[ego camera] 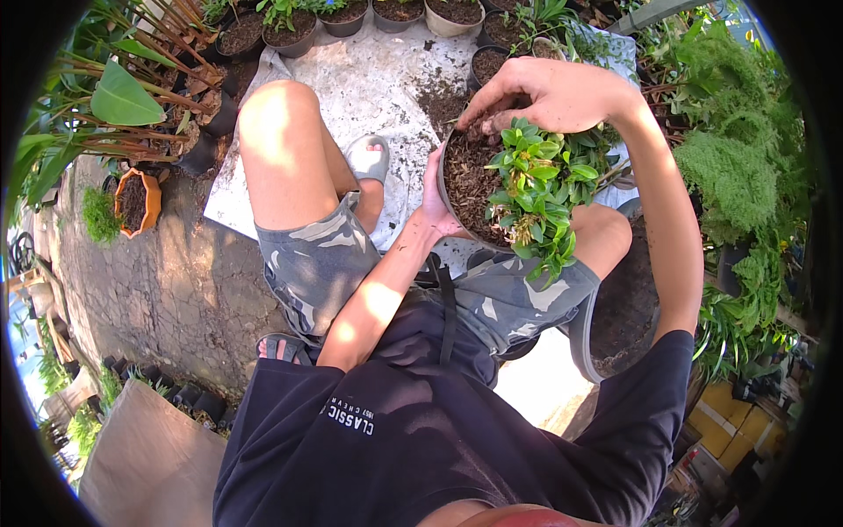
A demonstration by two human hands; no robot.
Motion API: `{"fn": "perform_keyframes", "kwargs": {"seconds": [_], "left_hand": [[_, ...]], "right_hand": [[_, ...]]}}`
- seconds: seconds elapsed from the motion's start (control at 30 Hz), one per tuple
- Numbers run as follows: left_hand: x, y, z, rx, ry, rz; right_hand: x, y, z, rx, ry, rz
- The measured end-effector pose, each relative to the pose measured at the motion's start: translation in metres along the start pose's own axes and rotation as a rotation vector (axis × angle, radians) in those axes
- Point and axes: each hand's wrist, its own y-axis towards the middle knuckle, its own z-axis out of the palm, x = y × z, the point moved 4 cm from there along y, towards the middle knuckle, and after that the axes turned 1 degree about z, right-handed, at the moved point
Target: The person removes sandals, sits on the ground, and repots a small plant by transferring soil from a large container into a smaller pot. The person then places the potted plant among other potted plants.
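A round pot [444,190] is tilted above my lap, filled with brown, chip-like potting mix [471,186]. A leafy green shrub [541,181] with small wilted blossoms leans out of it to the right, over my thigh. My left hand [440,196] grips the pot's left side from outside, fingers along its wall. At the far rim, my right hand [560,99] arches over the pot with soil-stained fingers touching the mix. Its curled fingertips are partly hidden, so I cannot tell whether they pinch any soil.
Beneath my feet lies a soil-strewn white sheet [355,72]. Several potted plants line its far edge, including a cream pot [454,26]. An orange pot [139,203] stands left on cracked ground. A large dark basin [625,316] sits by my right thigh; feathery green plants [731,171] crowd the right.
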Motion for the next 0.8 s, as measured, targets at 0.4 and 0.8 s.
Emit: {"fn": "perform_keyframes", "kwargs": {"seconds": [0.4, 0.8], "left_hand": [[-0.004, -0.003, -0.006, -0.036, -0.031, -0.019], [-0.017, 0.003, -0.009, -0.127, 0.283, 0.181]], "right_hand": [[-0.072, -0.067, -0.02, -0.825, 0.191, 0.061], [-0.098, -0.074, 0.096, -0.597, 0.377, 0.223]]}}
